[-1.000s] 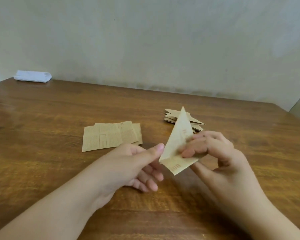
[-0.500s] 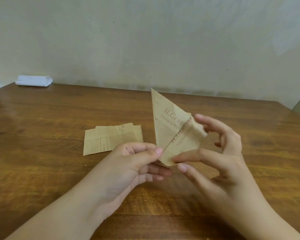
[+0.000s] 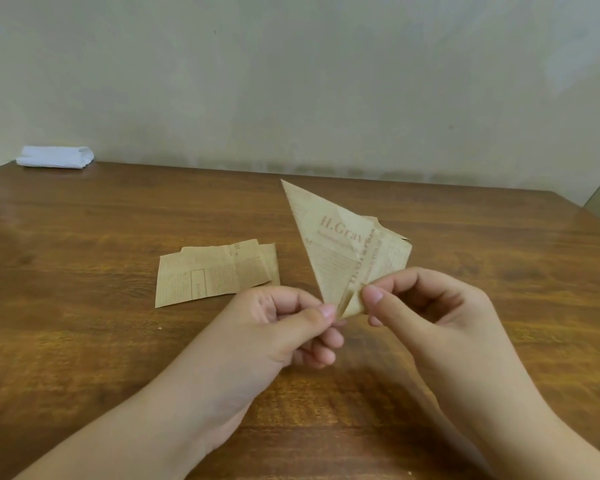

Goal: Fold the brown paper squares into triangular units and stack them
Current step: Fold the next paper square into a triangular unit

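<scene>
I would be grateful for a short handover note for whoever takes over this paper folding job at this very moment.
Left hand: pinches the lower tip of the partly folded paper piece between thumb and fingers.
Right hand: pinches the same tip from the other side.
The piece is held above the wooden table, its long point up, its right flap loose.
Unfolded brown squares lie flat on the table, left of the piece.
The finished stack is not visible in this view.
Done: first folds on this piece.
Left: finish it, stack it, fold the remaining squares.
A white folded cloth lies at the far left corner.
</scene>
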{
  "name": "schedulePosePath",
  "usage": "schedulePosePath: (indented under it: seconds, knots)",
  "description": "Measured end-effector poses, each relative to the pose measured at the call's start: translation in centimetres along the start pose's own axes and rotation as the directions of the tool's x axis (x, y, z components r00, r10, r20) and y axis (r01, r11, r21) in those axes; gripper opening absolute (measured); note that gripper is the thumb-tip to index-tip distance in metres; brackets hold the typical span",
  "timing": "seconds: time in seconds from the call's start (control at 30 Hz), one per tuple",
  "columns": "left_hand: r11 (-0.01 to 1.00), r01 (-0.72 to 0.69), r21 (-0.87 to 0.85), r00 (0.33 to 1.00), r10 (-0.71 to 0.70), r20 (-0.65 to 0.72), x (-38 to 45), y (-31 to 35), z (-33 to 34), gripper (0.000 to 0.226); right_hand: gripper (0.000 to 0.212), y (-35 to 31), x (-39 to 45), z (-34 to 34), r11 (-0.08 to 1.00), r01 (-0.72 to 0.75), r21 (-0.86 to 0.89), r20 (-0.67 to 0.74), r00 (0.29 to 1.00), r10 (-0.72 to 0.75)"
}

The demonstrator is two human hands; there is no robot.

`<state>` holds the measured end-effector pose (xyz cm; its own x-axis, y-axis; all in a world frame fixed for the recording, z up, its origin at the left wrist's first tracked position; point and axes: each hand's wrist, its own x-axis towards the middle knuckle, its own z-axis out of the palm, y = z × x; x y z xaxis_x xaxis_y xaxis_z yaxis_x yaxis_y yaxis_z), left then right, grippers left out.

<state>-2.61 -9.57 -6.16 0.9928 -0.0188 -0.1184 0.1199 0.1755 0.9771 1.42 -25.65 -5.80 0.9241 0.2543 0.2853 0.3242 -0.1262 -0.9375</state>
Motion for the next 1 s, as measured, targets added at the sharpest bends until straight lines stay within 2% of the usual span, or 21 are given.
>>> schedulePosePath:
  seconds: [0.1,0.27,0.37,0.47,0.83,1.0]
  knots:
    - [1.000,-0.003,0.024,1.000,0.003,0.005,0.01,0.00,0.19,0.014,0.027,0.15,0.03,0.13,1.000,-0.013,0.008,-0.018,1.000,0.013]
    - [0.997,-0.034,0.064,0.999,0.035,-0.020,0.07,-0.17,0.46,0.020,0.014,0.12,0.05,0.01,0.999,-0.033,0.037,-0.010,0.999,0.034]
    - [0.992,-0.091,0.088,0.995,0.094,-0.031,0.07,-0.27,0.80,0.033,0.011,0.04,-0.05,-0.05,0.998,-0.042,0.044,0.001,0.999,0.042]
    - [0.989,-0.106,0.107,0.993,0.111,-0.043,0.04,-0.36,0.87,0.029,0.011,-0.12,-0.16,0.09,0.997,-0.052,0.050,0.008,0.999,0.052]
    - [1.000,-0.005,0.013,1.000,0.005,-0.020,0.07,-0.39,0.75,0.023,0.021,-0.41,-0.17,0.27,0.992,-0.064,0.111,-0.005,0.998,0.064]
    - [1.000,0.010,0.006,1.000,-0.010,-0.030,0.00,-0.31,0.76,0.022,0.016,-0.22,-0.11,0.12,0.992,-0.074,0.099,0.005,0.997,0.074]
